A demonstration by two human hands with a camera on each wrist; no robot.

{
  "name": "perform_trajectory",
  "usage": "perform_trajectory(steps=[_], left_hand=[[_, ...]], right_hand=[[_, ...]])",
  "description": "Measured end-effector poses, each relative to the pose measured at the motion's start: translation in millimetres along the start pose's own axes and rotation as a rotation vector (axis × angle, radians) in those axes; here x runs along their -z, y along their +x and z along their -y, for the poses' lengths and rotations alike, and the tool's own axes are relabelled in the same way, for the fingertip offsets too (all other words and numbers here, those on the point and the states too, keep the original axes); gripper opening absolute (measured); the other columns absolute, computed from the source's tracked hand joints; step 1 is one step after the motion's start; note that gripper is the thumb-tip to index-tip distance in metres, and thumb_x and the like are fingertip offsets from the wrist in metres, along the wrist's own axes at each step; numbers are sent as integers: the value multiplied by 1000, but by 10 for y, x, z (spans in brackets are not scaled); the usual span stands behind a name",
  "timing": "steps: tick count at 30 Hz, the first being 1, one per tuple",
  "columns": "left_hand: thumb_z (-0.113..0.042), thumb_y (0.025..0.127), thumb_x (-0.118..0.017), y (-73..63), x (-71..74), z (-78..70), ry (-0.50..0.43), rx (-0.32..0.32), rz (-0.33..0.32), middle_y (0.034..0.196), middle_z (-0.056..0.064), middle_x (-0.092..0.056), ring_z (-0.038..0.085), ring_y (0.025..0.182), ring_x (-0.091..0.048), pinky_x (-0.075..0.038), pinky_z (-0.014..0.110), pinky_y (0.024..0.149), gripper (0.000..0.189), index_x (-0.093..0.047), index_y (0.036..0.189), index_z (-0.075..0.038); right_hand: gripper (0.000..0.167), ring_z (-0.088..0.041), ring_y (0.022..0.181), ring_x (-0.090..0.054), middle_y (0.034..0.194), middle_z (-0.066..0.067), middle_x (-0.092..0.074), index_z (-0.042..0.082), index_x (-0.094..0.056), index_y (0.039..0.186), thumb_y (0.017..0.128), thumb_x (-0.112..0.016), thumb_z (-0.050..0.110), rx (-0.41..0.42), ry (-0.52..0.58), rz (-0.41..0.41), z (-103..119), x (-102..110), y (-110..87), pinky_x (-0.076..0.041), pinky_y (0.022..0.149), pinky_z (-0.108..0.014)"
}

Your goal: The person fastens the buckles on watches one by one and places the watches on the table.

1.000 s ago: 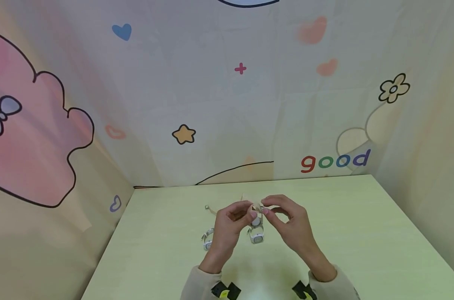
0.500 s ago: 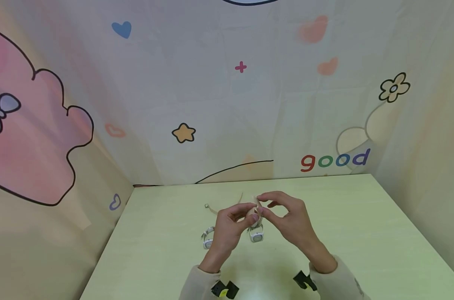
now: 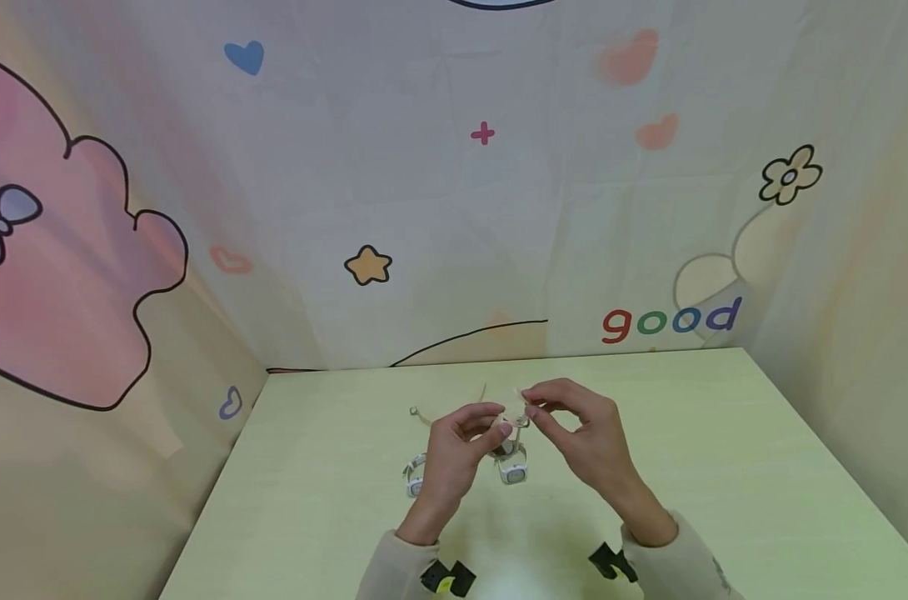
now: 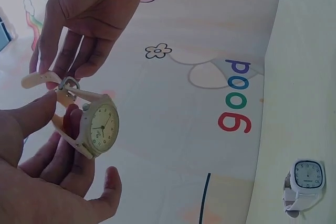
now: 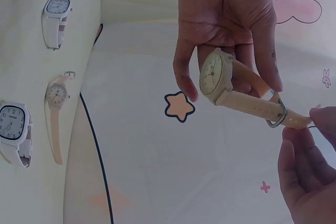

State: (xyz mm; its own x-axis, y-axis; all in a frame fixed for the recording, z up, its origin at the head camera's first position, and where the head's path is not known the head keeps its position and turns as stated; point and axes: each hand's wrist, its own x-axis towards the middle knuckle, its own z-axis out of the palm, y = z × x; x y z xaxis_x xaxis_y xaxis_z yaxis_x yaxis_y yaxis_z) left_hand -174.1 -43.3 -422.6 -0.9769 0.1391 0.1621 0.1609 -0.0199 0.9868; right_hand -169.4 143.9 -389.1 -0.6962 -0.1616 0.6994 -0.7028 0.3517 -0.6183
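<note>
A patterned cloth (image 3: 424, 183) hangs behind the table, with the word "good" (image 3: 676, 321) printed low on its right side: red g, green o, blue o, purple d. The pale table (image 3: 724, 467) meets the cloth along its back edge; its side edges slant outward toward the viewer, well apart from both hands, with the wider stretch of tabletop to the right.

The left hand (image 3: 454, 458) has thumb and bent fingers closed on the band of a round beige watch (image 4: 103, 128), and the right hand (image 3: 589, 437) pinches the strap's end between thumb and fingertips. This watch is up off the table, between the two hands, its dial marked with numerals.

On the table lie two square white watches, one left of the left hand (image 3: 415, 485), one between the wrists and the back edge (image 3: 513, 473). Their dials carry numerals and print too small to read. Near them a second beige watch (image 5: 56, 95) lies with its strap stretched out. The held strap runs through a metal buckle (image 4: 70, 84).
</note>
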Motion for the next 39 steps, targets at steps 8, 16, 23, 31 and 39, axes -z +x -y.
perform_trajectory(steps=[8, 16, 23, 31, 39], left_hand=[[-18, 88, -74, -22, 13, -17, -81, -43, 3, 105, 17, -72, 8, 85, -67, -57, 22, 74, 29, -70, 114, -4], [-19, 89, -73, -20, -4, -52, -112, -60, -3, 105, 11, -72, 7, 87, -67, -57, 23, 76, 29, -70, 114, -4], [-17, 89, -73, -14, -19, -78, -127, -66, -17, 104, 9, -70, 8, 88, -66, -57, 23, 77, 29, -69, 113, -3], [-16, 88, -74, -15, -40, -95, -142, -73, -3, 99, 2, -69, 8, 86, -65, -57, 22, 77, 32, -67, 114, 1], [-20, 88, -75, -18, -45, -82, -143, -80, 16, 102, 1, -69, 7, 87, -65, -58, 23, 78, 38, -65, 116, 4]], right_hand=[[22, -2, 91, -65, 100, -4, -72, 8, -74, 105, 85, -72, -2, -34, 30, 2, -6, 21, -25, -55, 81, -15], [19, -4, 92, -64, 100, -1, -70, 9, -76, 102, 86, -71, 0, -10, -34, 7, -12, 36, -35, -53, 79, -13], [20, -6, 91, -64, 100, 1, -68, 11, -76, 100, 85, -73, -1, 2, -67, 15, -15, 44, -32, -53, 80, -13], [24, -9, 88, -62, 98, 4, -66, 13, -76, 100, 83, -73, -5, 50, -116, 25, -24, 26, -34, -50, 79, -13], [21, -9, 89, -62, 97, 4, -65, 13, -76, 98, 83, -74, -1, 74, -141, 48, 16, 26, -24, -49, 77, -13]])
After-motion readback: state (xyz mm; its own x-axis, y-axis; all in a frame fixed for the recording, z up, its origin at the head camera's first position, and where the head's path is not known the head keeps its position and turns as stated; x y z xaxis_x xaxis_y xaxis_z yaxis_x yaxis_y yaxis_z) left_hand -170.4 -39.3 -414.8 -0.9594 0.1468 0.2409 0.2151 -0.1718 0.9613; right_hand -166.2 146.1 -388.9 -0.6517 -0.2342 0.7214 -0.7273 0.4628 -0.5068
